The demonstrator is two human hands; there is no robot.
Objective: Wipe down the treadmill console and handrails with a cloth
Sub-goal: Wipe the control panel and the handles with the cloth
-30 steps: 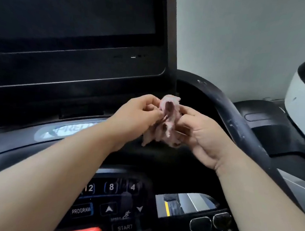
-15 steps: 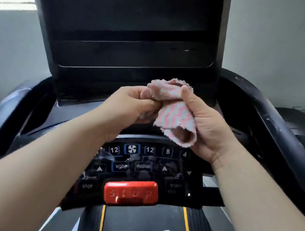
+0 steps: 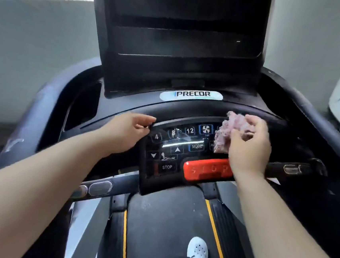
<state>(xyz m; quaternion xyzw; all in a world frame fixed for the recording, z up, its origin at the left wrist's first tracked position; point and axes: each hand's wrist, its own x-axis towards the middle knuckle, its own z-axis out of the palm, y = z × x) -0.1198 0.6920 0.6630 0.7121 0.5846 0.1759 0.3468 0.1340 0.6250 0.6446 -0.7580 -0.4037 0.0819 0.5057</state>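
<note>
Both hands have parted since half a second ago, when they bunched the cloth together in front of the screen. Now the left hand (image 3: pixel 130 130) reaches to the upper left corner of the glossy black button panel (image 3: pixel 171 149), fingers loosely bent with the tips at its edge; whether they pinch it or merely touch it cannot be told. Further right, the crumpled pink-and-white terry cloth (image 3: pixel 230 130) is pressed on the panel's upper right keys, above the red STOP bar (image 3: pixel 204 170). The curled fingers and thumb of the right hand (image 3: pixel 249 147) grip it. Wiping of the console looks just begun; the curved black handrails (image 3: pixel 311 115) seem yet to be done.
</note>
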